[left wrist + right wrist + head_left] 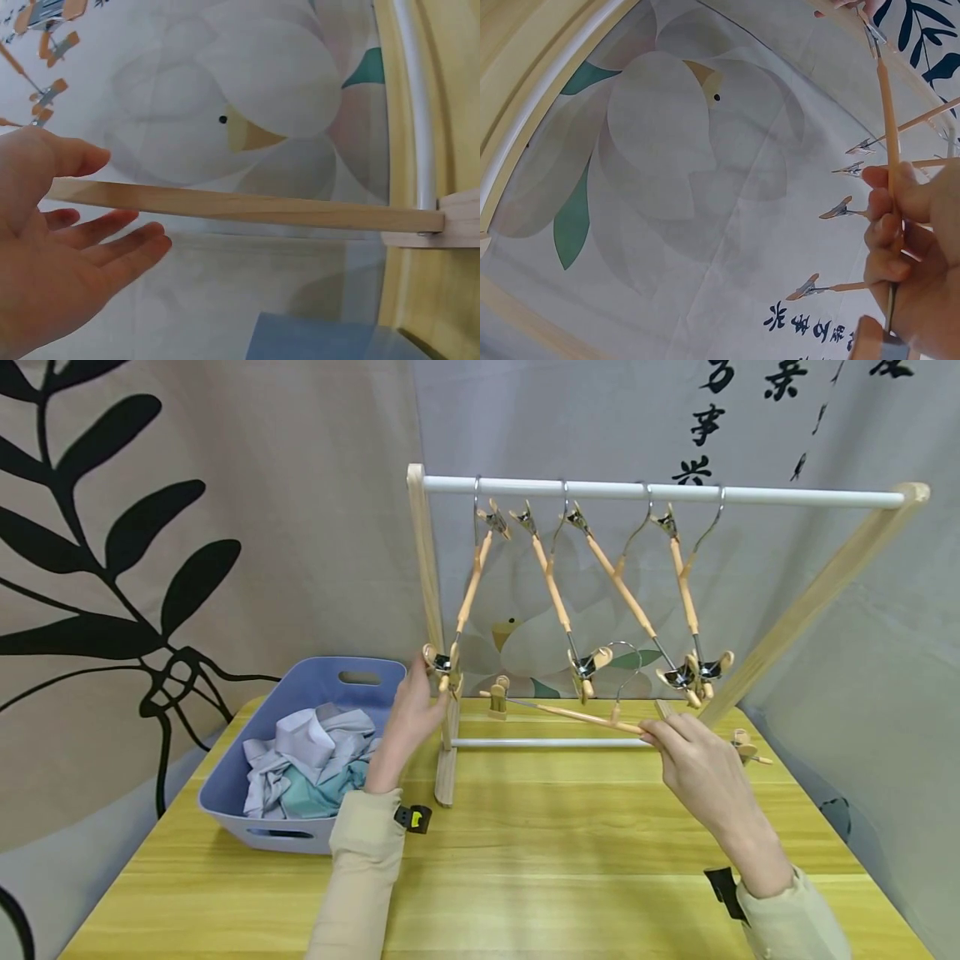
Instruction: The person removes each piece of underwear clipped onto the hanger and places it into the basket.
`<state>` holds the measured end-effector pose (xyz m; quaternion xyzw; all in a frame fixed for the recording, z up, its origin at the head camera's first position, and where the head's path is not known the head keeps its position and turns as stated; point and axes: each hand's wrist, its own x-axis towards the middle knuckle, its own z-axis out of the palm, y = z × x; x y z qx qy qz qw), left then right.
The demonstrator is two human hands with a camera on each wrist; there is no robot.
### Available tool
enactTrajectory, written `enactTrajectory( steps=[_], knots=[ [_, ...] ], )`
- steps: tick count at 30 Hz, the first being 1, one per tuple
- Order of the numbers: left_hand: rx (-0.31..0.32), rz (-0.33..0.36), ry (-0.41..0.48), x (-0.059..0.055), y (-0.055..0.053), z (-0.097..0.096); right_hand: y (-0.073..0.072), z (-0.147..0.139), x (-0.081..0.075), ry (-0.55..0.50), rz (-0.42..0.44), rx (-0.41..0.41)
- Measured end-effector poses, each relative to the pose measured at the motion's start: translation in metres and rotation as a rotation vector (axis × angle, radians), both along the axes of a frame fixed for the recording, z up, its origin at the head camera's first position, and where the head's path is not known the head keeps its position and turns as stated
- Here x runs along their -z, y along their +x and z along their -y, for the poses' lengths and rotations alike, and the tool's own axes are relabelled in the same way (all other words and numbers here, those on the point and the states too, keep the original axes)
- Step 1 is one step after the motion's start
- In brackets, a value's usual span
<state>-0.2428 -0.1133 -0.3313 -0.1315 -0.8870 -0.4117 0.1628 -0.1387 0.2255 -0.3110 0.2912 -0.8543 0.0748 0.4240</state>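
My right hand (697,768) grips a wooden clip hanger (573,716) by its bar, with the hook upward and a clip at each end. In the right wrist view, the fingers (885,225) curl round the bar. My left hand (412,714) is at the left post (247,206) of a drying rack, beside the lower clip (442,664) of the leftmost hanging hanger. In the left wrist view its thumb and loosely bent fingers (124,259) lie on either side of the post, apart from each other. Whether it touches the post cannot be told.
Several clip hangers (551,581) hang tilted from the rack's white top rod (660,491). A blue basket (225,802) with crumpled grey and teal cloth (318,760) stands left of the rack. All stand on a wooden table (555,877) before a printed curtain (315,527).
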Motion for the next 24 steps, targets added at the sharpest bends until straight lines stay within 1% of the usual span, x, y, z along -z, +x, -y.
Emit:
enactTrajectory(
  steps=[4, 10, 14, 17, 21, 24],
  knots=[
    [0.009, -0.031, 0.003, 0.0015, -0.0028, -0.0012, -0.0001, -0.0003, -0.0004, -0.001, -0.006, 0.003],
    [-0.025, -0.055, -0.013, 0.0018, -0.0049, -0.0032, -0.0002, -0.0007, -0.0006, 0.007, -0.004, 0.016],
    [-0.052, -0.083, -0.068, 0.0026, -0.0055, -0.005, -0.0004, -0.0018, -0.0004, 0.008, -0.006, 0.025],
    [-0.07, -0.12, -0.118, 0.0046, -0.0066, -0.0057, -0.0006, -0.0034, 0.0, -0.002, -0.008, 0.025],
    [-0.078, -0.15, -0.14, 0.0065, -0.0075, -0.0058, -0.0007, -0.0056, 0.0004, -0.013, -0.014, 0.035],
    [-0.083, -0.169, -0.144, 0.0075, -0.008, -0.0056, -0.0004, -0.0076, -0.0002, -0.017, -0.003, 0.051]
  ],
)
